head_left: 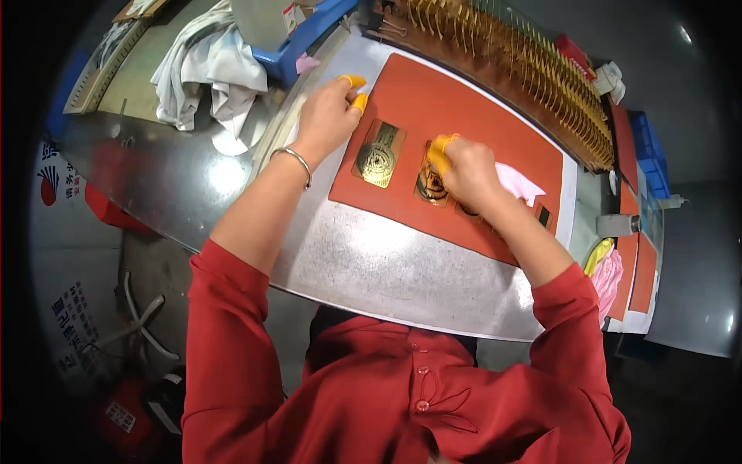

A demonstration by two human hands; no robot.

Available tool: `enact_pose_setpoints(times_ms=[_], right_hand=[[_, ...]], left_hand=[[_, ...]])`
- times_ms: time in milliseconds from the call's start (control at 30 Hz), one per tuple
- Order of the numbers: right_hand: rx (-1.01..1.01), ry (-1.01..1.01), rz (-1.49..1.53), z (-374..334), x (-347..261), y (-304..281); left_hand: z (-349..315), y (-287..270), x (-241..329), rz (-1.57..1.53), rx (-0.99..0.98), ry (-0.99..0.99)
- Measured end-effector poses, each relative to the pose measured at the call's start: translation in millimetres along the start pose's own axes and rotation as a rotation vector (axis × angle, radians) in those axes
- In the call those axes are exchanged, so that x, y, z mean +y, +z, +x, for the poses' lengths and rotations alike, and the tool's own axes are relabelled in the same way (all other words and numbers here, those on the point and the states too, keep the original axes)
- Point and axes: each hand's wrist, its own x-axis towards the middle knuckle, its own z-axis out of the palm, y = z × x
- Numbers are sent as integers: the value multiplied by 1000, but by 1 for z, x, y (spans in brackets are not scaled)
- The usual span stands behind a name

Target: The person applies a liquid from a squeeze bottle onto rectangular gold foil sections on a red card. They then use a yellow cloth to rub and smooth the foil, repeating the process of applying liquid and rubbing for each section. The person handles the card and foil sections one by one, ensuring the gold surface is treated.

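Note:
My left hand hovers over the upper left edge of an orange-red mat. Its thumb and forefinger, in yellow finger cots, are apart with nothing between them. A gold card with a dark engraved pattern lies on the mat below that hand. The yellow-capped fingers of my right hand are closed together at the upper end of a second gold card, hiding part of it. Under the right wrist another gold piece shows partly. A pink cloth lies just right of that hand.
A brown rack holding many gold pieces lines the table's far side. White cloths hang beside a blue bin at the far left. Pink cloth and a grey bottle are at the right. The metal tabletop ends before me.

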Motion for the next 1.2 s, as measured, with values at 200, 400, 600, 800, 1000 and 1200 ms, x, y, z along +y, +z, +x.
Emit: enact_pose_setpoints(times_ms=[200,400,600,800,1000,1200], right_hand=[[-57,-8,-7,-6,2,-4],[-141,-167,13,-19,-9,-4],[-125,7,54,5,1,-13],[-103,-82,-6,-17,-11,-6],[-89,-169,89,-32,-23,-3],[-54,-153,8,-21,-6,-6]], left_hand=[[2,2,4,55,-28,-5],[2,0,-2,56,4,25],[1,6,-11,27,34,66],[0,5,1,84,-27,19],[0,3,-2,67,-7,18],[0,0,4,48,-24,10]])
